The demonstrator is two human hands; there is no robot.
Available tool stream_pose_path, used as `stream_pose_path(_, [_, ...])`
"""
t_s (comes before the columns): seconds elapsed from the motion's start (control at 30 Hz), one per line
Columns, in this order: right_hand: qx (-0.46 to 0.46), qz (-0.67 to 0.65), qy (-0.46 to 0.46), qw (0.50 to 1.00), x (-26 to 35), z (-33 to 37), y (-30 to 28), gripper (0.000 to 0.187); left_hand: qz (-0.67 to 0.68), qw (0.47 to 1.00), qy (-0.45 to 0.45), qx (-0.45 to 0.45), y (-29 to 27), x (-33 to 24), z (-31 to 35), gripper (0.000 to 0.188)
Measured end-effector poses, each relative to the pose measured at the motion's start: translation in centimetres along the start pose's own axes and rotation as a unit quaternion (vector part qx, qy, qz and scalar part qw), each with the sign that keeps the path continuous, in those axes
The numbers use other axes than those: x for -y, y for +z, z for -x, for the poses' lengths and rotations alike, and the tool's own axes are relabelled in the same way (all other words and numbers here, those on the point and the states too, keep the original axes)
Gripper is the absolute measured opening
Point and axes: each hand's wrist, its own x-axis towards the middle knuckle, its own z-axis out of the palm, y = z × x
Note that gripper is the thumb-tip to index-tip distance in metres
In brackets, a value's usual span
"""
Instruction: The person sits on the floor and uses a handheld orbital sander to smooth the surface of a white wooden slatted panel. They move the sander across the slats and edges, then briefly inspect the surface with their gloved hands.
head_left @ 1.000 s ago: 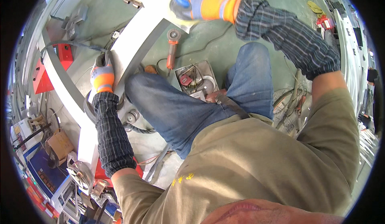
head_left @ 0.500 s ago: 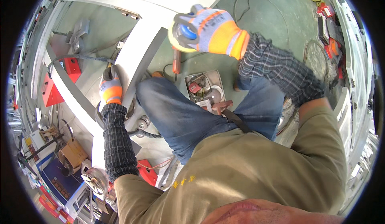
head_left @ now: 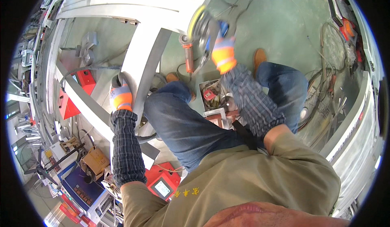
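Observation:
A disc sander [head_left: 199, 25] with a yellow-edged pad and blue parts is in my right hand [head_left: 223, 54], which wears a grey and orange glove. The sander is tilted on edge beside the corner of the white metal frame [head_left: 140, 56], and is blurred. A hose trails down from it. My left hand [head_left: 121, 92], gloved alike, is closed on the left edge of a white beam of that frame; its fingertips are partly hidden. A dark hose [head_left: 97, 68] runs up to the beam near those fingers.
An orange angle grinder [head_left: 188, 56] lies on the floor past my knees. Between my legs sits a tray [head_left: 206, 89] of small tools and a red tape measure. Red boxes [head_left: 162, 182] stand at my left. Coiled hoses [head_left: 325, 72] and stacked white profiles [head_left: 349, 133] lie at the right.
My right hand has moved the sander off the white frame's corner, to the right, and turned it from flat to on edge. My left hand stays on the beam. The view has shifted.

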Motion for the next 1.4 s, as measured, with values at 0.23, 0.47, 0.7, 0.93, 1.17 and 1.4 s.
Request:
stream_pose_path(0.23, [0.053,-0.005,-0.003,0.999,2.8,3.3,-1.3,0.061,0.010,1.000,-0.007,0.005,0.1,-0.1,0.0,0.052])
stream_pose_path(0.47, [0.174,0.180,-0.029,0.968,0.0,-1.8,-0.8,0.047,-0.023,0.999,-0.024,0.006,-0.3,-1.0,-0.1,0.055])
stream_pose_path(0.7, [-0.179,-0.311,0.212,0.909,3.7,4.6,2.4,0.045,-0.004,1.000,-0.003,-0.013,-0.5,-2.4,-0.1,0.056])
stream_pose_path(0.93, [0.129,0.208,-0.030,0.969,1.5,0.9,0.0,0.041,-0.025,0.999,-0.023,0.000,-0.6,-0.8,0.2,0.059])
stream_pose_path(1.17, [0.125,0.251,-0.091,0.955,2.8,4.1,0.8,0.042,0.230,0.959,0.101,-0.131,1.3,1.0,1.0,0.039])
stream_pose_path(1.4, [-0.024,-0.362,0.249,0.898,0.4,2.5,1.0,0.048,0.583,0.771,0.175,0.186,3.7,-18.8,13.9,0.024])
